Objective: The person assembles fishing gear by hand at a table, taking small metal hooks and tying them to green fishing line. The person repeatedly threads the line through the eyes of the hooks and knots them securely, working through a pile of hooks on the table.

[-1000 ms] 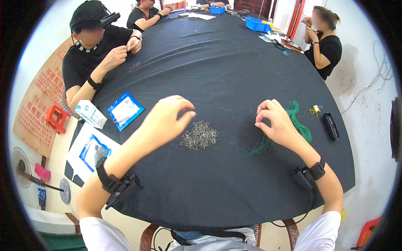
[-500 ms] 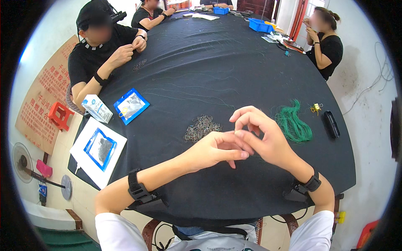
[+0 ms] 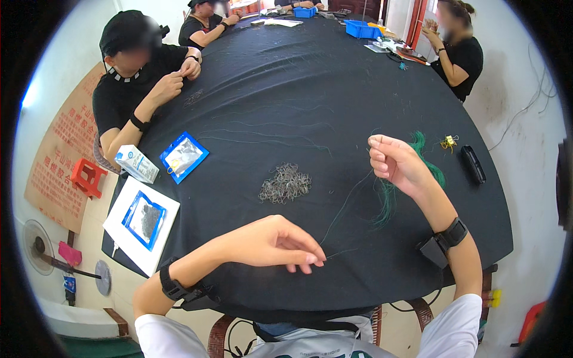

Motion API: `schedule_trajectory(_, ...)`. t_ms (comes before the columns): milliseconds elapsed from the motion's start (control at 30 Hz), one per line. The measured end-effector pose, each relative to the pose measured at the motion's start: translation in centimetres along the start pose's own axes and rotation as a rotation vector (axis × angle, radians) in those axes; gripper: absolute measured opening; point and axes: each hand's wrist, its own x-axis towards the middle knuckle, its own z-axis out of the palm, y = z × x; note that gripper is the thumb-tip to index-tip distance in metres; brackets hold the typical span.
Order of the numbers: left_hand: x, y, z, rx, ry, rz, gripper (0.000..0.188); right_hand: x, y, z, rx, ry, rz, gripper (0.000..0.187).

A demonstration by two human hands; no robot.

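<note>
A thin green line [image 3: 346,206] runs slackly between my two hands. My left hand [image 3: 268,241], low over the near table, pinches it at the fingertips, and a short loose end sticks out past them. Higher up and to the right, my right hand [image 3: 399,164] is closed, thumb against forefinger, on the line's other part. Anything smaller in either pinch is too small to make out. Beyond my left hand lies a pile of small metal fish hooks [image 3: 285,184]. The bundle of green line [image 3: 439,173] lies behind my right hand, partly hidden by it.
Left on the black-clothed table [image 3: 250,77] are a white board [image 3: 122,232] with a blue-edged packet [image 3: 144,219], another packet [image 3: 184,156] and a carton [image 3: 137,164]. A yellow clip [image 3: 449,142] and black case [image 3: 473,165] lie right. Several people work around the table.
My hands, close together before, have moved apart: the right up and to the right, the left down and to the left. The line now shows between them.
</note>
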Motion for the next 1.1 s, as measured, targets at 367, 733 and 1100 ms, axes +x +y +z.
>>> schedule_trajectory(367,1.0,1.3,-2.5,0.868,0.721,0.109,0.015,-0.4,1.9,2.2,-0.257,-0.105,0.009,0.013)
schedule_trajectory(733,3.2,-0.8,-5.4,0.870,0.796,0.309,0.009,-0.7,3.5,3.1,-0.416,-0.023,-0.013,0.010)
schedule_trajectory(1100,2.7,-2.7,-5.9,0.936,0.700,0.389,0.010,-0.6,3.7,2.7,-0.453,-0.037,0.064,0.011)
